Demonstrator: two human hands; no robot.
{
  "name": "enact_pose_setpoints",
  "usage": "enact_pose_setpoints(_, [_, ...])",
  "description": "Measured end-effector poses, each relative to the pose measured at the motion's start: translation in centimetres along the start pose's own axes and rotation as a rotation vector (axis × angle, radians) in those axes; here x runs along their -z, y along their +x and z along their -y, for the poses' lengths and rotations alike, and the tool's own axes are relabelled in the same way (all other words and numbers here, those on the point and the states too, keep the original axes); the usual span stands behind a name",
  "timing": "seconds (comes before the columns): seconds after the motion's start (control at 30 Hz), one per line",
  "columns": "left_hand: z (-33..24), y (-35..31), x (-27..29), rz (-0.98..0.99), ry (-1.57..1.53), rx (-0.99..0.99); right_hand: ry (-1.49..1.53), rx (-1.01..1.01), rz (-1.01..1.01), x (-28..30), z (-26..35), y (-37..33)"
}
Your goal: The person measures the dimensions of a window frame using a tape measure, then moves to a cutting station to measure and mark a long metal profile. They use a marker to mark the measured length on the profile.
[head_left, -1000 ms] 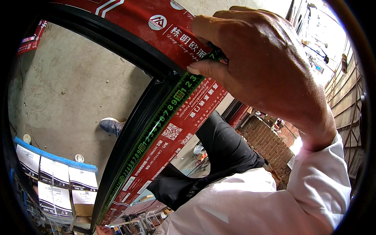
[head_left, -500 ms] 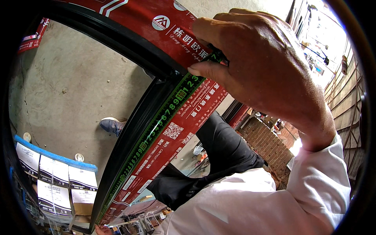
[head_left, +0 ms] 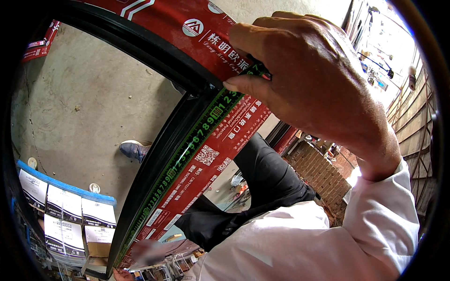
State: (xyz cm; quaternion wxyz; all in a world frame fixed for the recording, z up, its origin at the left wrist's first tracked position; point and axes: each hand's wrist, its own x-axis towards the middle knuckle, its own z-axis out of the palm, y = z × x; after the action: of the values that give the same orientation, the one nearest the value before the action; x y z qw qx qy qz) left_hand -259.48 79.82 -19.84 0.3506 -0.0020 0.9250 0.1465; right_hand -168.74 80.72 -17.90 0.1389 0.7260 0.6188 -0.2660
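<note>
A black window frame [head_left: 157,117] with red printed protective film [head_left: 187,187] runs from the top of the view down to the lower left. Along its side lies the green-and-black blade of a tape measure [head_left: 191,145], stretched nearly straight. My right hand [head_left: 309,70] is closed round the upper end of the tape, thumb pressed on the blade near the frame's corner joint; the palm hides most of the case. At the bottom edge, only the fingers of my left hand [head_left: 123,275] show, closed at the tape's far end against the frame.
White boxes [head_left: 65,234] are stacked under a blue edge at lower left. A shoe [head_left: 134,150] rests on the concrete floor [head_left: 93,93] beyond the frame. My bent leg in black trousers [head_left: 267,173] is beside the film. A brick wall [head_left: 314,164] stands at the right.
My right hand has shifted very slightly left, and the tape blade under its thumb has moved a little with it. My left hand stays at the lower end.
</note>
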Motion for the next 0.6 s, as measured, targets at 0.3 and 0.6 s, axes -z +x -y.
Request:
enact_pose_setpoints(0.3, [-0.2, 1.2, 0.7, 0.034, 0.003, -0.015, -0.028, -0.006, -0.03, -0.3, 0.0, -0.2])
enact_pose_setpoints(0.6, [0.1, 1.6, 1.5, 0.057, -0.027, 0.029, -0.03, 0.012, -0.012, -0.3, 0.1, -0.1])
